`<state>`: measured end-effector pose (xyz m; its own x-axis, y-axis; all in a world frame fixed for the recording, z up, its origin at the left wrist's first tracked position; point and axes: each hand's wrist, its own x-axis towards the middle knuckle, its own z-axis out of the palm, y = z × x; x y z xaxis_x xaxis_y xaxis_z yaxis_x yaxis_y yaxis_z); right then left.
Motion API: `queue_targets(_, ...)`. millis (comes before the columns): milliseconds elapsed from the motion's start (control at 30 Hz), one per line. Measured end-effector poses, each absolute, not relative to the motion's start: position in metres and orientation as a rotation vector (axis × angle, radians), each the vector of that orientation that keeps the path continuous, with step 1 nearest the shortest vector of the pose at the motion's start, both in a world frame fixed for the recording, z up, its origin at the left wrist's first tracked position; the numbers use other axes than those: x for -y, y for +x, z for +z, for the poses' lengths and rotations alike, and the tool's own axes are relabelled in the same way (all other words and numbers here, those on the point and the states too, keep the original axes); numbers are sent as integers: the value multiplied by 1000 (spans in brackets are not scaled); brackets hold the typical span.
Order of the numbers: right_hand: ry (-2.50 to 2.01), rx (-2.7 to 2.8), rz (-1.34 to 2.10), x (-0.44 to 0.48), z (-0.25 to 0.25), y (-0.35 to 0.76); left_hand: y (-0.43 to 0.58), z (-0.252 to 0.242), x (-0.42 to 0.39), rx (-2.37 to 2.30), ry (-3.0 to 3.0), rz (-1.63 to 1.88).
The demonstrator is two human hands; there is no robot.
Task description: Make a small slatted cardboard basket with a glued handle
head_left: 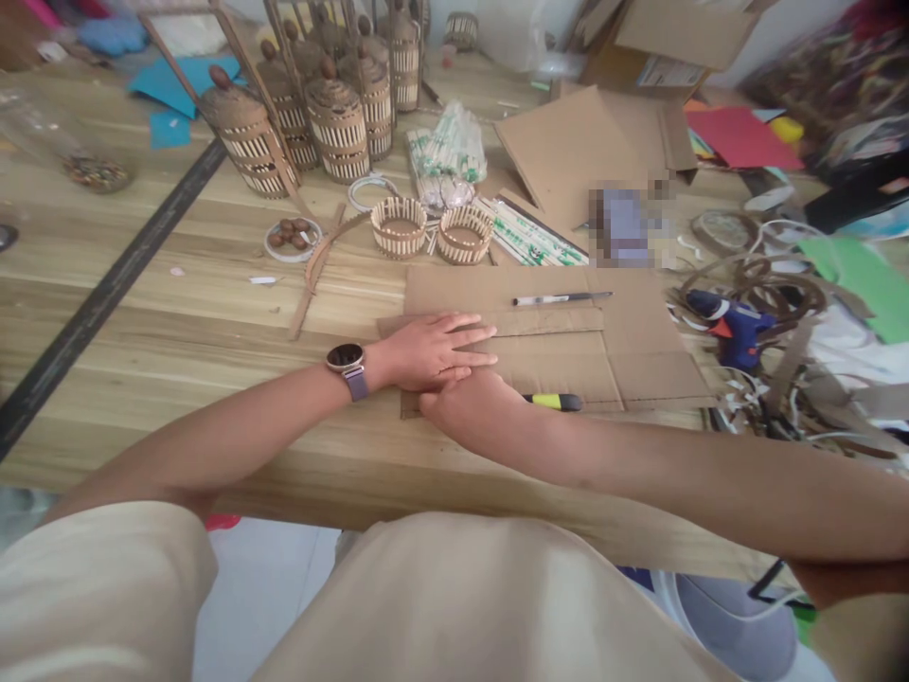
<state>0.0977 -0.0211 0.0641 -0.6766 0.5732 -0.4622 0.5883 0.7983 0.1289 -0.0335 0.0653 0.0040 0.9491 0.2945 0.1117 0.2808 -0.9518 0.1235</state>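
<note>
A: What's the step here?

B: Looks like bracing cardboard, imo. Closest in is the wooden table's [319, 474] front edge, with a band of wood before the cardboard sheet [646, 346]. The right hand [472, 400] is tucked against the left; its fingers are mostly hidden, so can't tell if it's gripping anything. The left hand [444, 352] lies flat, fingers spread, nothing grasped, across the cardboard strip [550, 323] on top of the sheet.

A: So next move calls for what?

B: I'd say steady pressure, strip kept straight. Its left end pokes past the sheet's edge. Watch the yellow-and-black tool [552, 402] by the right forearm, and the pen [561, 298] just beyond the strip.

A: Elbow room?

B: More to the left. Right's cramped: glue gun [742, 332] and tangled strips past the sheet. Farther back, two small baskets [399, 248] [465, 250] limit forward reach, then the lanterns [337, 133].
</note>
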Motion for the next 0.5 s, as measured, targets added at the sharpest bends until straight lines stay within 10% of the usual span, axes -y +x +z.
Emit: queue_targets(500, 912, -2380, -43, 19, 82, 137, -33, -2, -63, -444, 3004, 313)
